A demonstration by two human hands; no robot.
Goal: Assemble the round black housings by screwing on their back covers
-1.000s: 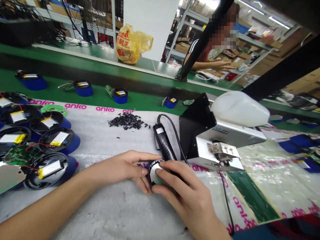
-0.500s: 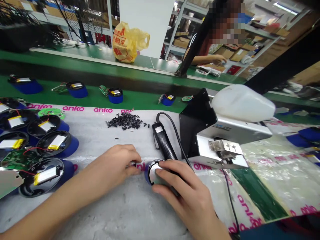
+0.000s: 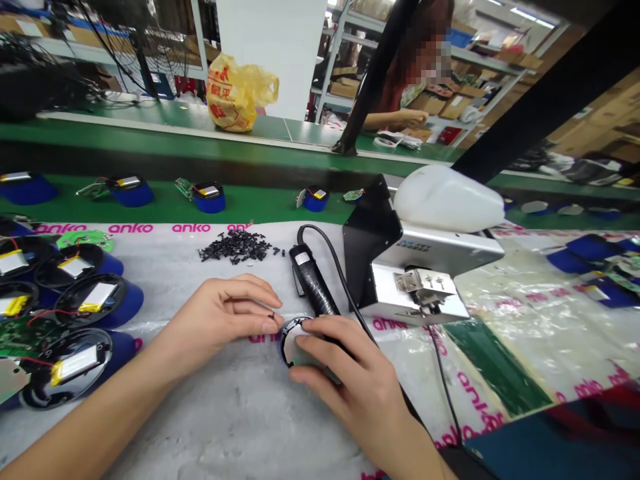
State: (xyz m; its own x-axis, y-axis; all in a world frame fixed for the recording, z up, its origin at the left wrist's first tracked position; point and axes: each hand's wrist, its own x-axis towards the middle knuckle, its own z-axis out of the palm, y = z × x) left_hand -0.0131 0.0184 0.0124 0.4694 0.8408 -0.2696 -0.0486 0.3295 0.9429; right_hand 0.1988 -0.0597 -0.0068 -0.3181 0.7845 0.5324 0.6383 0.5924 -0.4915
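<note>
my left hand pinches a black piece; my right hand clasps the round housing, likely light, rigid, best held by its rim.

My bare left forearm slants up and inward from the lower left, leading through the wrist to my left hand, whose thumb and index fingertip are drawn together in a pinch while the other fingers curve loosely beyond them. My right hand comes in from the lower right with its back turned up toward me, its fingers bent and pointing left, the thumb set apart on the side nearer my body. The fingertips of my two hands face each other, close together but not touching.
</note>
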